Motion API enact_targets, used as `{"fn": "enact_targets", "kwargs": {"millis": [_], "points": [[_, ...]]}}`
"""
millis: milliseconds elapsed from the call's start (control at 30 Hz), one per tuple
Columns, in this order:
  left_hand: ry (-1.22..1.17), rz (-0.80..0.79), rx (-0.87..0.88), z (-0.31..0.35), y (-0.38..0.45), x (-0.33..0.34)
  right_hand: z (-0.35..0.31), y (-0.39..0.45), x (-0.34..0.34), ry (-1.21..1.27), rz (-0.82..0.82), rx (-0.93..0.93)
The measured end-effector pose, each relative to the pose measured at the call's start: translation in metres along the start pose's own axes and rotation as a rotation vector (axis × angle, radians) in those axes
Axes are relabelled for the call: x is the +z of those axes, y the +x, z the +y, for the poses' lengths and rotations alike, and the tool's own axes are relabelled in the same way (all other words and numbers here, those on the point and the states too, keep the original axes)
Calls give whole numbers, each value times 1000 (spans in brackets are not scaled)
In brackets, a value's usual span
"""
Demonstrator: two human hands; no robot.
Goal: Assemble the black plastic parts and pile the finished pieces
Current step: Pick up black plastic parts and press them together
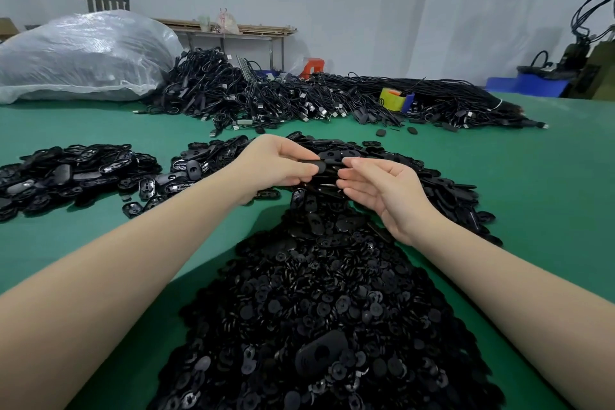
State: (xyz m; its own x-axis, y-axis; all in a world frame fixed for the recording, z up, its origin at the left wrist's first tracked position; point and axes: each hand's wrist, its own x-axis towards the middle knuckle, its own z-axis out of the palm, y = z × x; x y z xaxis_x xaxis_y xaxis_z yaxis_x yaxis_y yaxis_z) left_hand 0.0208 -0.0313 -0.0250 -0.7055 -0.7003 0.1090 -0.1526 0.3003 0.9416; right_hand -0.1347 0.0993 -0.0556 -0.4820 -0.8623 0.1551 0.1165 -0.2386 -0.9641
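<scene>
My left hand (276,165) pinches a flat black oval shell (316,166) between thumb and fingers, held over the middle of the table. My right hand (382,190) is just to its right, fingers curled, fingertips touching the end of the same shell. Whether it holds a small part of its own is hidden. Under the hands spreads a big heap of oval shells (416,183). Nearer to me lies a dense heap of small round black buttons (316,309), with one oval shell (319,354) on top. A separate pile of black oval pieces (73,173) sits at the left.
The green table (549,210) carries a long tangle of black cables (299,93) across the back, with a yellow tape roll (392,98) on it. A large clear plastic sack (83,56) stands back left. Blue bins (525,85) and a machine are at the far right.
</scene>
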Motion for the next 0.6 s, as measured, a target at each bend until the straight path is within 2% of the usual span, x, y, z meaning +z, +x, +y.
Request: {"fn": "enact_targets", "kwargs": {"millis": [333, 600], "points": [[75, -58, 58, 0, -2, 14, 1, 1, 2, -82, 33, -129], [-76, -41, 52, -13, -3, 26, 5, 2, -5, -246, 6, -152]]}}
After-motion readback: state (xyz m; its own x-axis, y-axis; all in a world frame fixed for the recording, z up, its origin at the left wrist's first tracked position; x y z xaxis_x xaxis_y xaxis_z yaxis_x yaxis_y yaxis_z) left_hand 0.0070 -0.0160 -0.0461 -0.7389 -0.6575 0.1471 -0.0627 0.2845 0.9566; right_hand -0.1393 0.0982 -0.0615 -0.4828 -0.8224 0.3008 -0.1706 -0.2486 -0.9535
